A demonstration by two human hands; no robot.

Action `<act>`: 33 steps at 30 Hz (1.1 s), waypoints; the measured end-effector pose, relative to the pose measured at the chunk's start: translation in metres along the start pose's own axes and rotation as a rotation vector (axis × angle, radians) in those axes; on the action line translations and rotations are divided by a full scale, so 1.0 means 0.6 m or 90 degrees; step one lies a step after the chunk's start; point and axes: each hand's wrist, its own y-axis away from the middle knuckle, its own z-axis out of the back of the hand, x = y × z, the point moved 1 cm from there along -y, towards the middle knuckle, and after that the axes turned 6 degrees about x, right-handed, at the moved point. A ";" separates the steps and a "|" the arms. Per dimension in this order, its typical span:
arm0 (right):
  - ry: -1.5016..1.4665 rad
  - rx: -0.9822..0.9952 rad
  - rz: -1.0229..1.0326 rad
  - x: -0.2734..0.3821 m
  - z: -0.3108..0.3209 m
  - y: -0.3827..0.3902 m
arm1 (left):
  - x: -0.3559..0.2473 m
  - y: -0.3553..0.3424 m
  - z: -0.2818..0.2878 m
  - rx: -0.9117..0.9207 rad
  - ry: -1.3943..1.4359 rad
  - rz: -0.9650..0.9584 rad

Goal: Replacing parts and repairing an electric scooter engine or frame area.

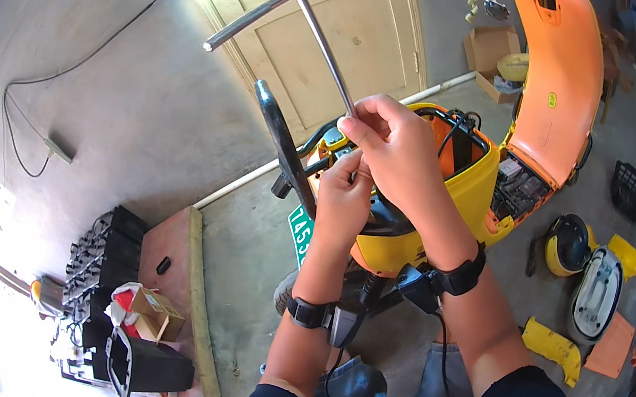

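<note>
A T-handle wrench point(325, 43) is tilted up and to the left, its crossbar high above the scooter. My right hand point(399, 149) pinches the lower end of its shaft between thumb and fingers. Just below, my left hand point(345, 194) is closed with its fingertips together, close to my right fingers; what it holds, if anything, is hidden. Behind both hands stands a yellow and orange scooter point(476, 193) with its front body opened up. Its black handlebar grip point(286, 148) rises left of my left hand.
A long orange seat-like cover point(557, 86) stands raised over an open compartment point(521, 188). Removed yellow panels point(550, 348), a helmet point(566, 245) and a black basket point(631, 192) lie on the right floor. At left are a low platform point(184, 294), black bins point(153, 367) and a cardboard box point(157, 314).
</note>
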 end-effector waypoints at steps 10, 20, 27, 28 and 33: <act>-0.193 0.087 -0.073 -0.007 0.014 -0.004 | -0.012 -0.001 -0.004 -0.080 0.108 0.023; -0.058 0.020 0.031 -0.021 0.000 -0.007 | -0.010 -0.004 -0.007 -0.070 -0.057 0.024; -0.059 -0.021 -0.027 -0.004 0.006 0.002 | -0.003 -0.002 -0.001 -0.038 -0.033 -0.059; -0.043 -0.032 -0.054 -0.002 0.005 0.001 | -0.004 -0.002 0.002 -0.041 -0.107 -0.090; -0.085 0.022 -0.059 -0.005 0.001 0.004 | -0.001 0.000 0.006 -0.056 -0.094 -0.052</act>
